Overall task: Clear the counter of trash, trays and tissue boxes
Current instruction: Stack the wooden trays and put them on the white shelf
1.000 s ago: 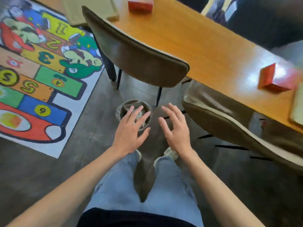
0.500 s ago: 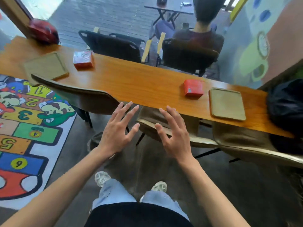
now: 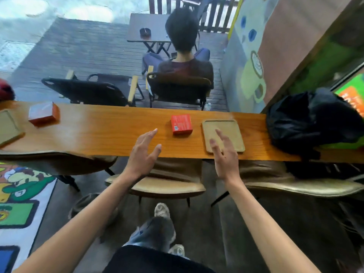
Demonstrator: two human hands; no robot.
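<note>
Resting on the counter (image 3: 98, 134): two red tissue boxes (image 3: 181, 124) (image 3: 43, 115), two trays (image 3: 223, 137) (image 3: 8, 127); left hand (image 3: 142, 154) and right hand (image 3: 224, 154) both relaxed, empty

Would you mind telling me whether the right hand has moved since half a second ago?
Yes: the right hand now reaches over the wooden tray, further right along the counter.

The far-left tray (image 3: 8, 126) (blurred) is cut by the picture's edge.

bright daylight glares off the counter (image 3: 94, 133) (edges warped, blurred).
</note>
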